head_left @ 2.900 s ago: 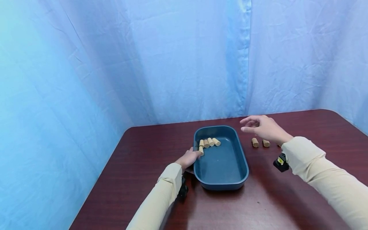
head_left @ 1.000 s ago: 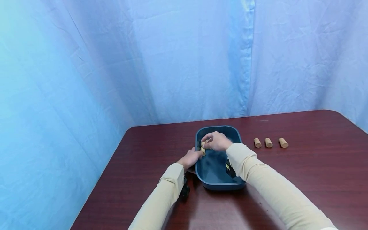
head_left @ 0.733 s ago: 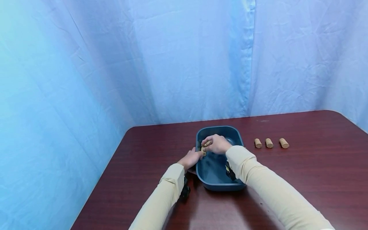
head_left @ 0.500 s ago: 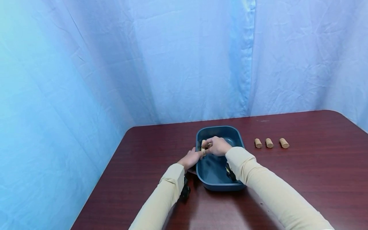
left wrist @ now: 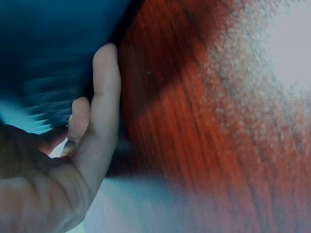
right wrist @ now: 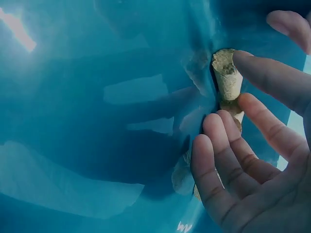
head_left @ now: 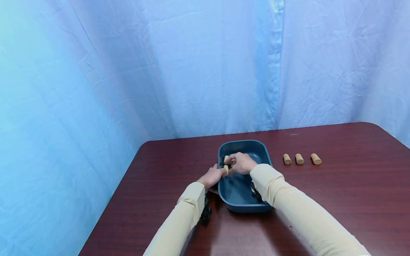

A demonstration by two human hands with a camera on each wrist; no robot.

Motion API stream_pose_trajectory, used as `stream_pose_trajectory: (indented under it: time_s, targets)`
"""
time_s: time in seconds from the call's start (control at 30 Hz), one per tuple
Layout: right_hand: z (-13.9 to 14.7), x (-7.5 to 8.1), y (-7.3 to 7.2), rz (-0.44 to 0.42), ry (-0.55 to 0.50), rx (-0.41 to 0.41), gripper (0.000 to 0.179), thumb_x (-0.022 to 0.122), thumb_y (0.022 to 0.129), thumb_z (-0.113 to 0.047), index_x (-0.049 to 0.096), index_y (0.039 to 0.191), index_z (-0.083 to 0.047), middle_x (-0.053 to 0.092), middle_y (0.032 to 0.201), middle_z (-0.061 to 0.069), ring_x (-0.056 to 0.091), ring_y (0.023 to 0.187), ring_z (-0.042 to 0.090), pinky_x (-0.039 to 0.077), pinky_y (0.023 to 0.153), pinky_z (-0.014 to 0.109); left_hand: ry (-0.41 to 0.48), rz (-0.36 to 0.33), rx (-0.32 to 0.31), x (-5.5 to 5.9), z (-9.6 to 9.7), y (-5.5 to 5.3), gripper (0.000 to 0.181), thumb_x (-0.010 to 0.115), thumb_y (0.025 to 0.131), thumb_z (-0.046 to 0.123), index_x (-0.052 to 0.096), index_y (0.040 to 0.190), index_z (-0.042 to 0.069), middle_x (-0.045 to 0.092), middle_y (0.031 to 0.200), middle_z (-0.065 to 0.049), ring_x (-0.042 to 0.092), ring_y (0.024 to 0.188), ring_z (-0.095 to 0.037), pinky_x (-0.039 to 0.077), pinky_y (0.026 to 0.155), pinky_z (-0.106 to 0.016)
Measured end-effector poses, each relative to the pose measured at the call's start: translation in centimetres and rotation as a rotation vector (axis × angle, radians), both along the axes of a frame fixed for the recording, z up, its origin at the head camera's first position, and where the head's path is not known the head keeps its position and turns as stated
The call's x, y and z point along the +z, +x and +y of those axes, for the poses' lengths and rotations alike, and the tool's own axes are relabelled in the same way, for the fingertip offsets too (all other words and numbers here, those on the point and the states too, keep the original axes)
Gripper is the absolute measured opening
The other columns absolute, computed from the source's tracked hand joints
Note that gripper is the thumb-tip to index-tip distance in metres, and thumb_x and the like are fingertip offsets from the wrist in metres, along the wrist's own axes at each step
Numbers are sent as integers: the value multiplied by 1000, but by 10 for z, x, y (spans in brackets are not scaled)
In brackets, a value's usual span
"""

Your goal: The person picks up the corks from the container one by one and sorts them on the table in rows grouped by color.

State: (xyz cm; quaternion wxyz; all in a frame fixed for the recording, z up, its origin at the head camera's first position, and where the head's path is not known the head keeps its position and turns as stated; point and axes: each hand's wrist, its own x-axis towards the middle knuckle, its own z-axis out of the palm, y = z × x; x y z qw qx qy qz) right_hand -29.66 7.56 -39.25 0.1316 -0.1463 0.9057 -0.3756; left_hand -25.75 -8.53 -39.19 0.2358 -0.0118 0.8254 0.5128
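A dark blue rectangular bin (head_left: 246,205) stands on the table. My left hand (head_left: 211,177) grips its left wall, thumb over the rim; in the left wrist view its fingers (left wrist: 107,82) lie along the outside. Inside the bin, my right hand (head_left: 242,163) pinches a tapered cork (right wrist: 229,80) end to end between thumb and index finger, the other fingers loosely bent. This cork (head_left: 226,170) lies along the left wall beside my left thumb. Another cork (head_left: 226,158) sits just behind it. My right hand mostly hides the corks farther back in the bin.
Three corks (head_left: 299,159) lie in a row on the dark red wooden table (head_left: 336,192), right of the bin. Light blue curtains (head_left: 205,71) hang behind the table and along its left. A black camera (head_left: 206,210) sits at the left wrist.
My right hand has come from above the table at right into the bin. The cork beside my left thumb has shifted slightly nearer. My left hand keeps its grip on the wall.
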Motion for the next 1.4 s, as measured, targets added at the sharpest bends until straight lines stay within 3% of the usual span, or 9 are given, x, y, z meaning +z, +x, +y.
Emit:
stream_pose_trajectory:
  time_s: [0.27, 0.4, 0.7, 0.87, 1.03, 1.2, 1.4]
  targets:
    - [-4, -4, -2, 20, 12, -16, 35, 77, 86, -4, 72, 121, -2, 66, 118, 17, 57, 91, 26, 52, 80, 38, -6, 5, -11, -1, -1, -1, 73, 43, 93, 23, 20, 161, 6, 22, 157, -19, 55, 113, -35, 59, 79, -49]
    - [-6, -2, 1, 38, 23, -6, 33, 79, 85, -4, 73, 117, -2, 67, 114, 14, 57, 92, 26, 53, 82, 39, 5, 4, -11, -3, -1, -2, 69, 43, 95, 24, 23, 159, 6, 28, 151, -19, 58, 110, -34, 59, 80, -49]
    - [-9, -1, 4, 102, 91, 12, 36, 80, 84, -6, 72, 118, 1, 70, 106, 11, 59, 87, 23, 54, 80, 38, 6, 4, -9, -3, -1, -3, 73, 45, 92, 23, 22, 159, 6, 28, 152, -20, 57, 111, -34, 59, 77, -50]
    - [-8, 2, 3, 86, 127, 8, 39, 79, 86, -10, 71, 123, 0, 68, 116, 15, 60, 93, 26, 54, 83, 41, -8, 7, -16, -4, -1, -3, 67, 45, 92, 22, 28, 154, 5, 30, 147, -18, 55, 105, -33, 58, 74, -45]
    - [-3, 12, 1, 62, 109, 2, 38, 79, 87, -10, 70, 123, -2, 68, 116, 17, 63, 101, 29, 54, 88, 44, -16, 15, -9, -3, -1, -3, 55, 44, 93, 22, 34, 145, 4, 33, 140, -18, 55, 102, -33, 59, 72, -45]
    - [3, 30, 2, 57, 95, 0, 37, 77, 89, -13, 69, 124, -3, 67, 106, 13, 62, 98, 28, 54, 87, 44, -26, 12, 10, -1, 1, -3, 61, 44, 90, 19, 33, 148, 4, 37, 134, -18, 57, 99, -32, 60, 73, -46]
    - [15, 51, 2, 73, 100, -5, 40, 75, 92, -15, 67, 128, -2, 65, 111, 18, 61, 100, 31, 54, 85, 44, -50, 18, 16, -2, 1, -3, 71, 44, 87, 19, 28, 155, 3, 37, 134, -19, 57, 97, -33, 59, 72, -46]
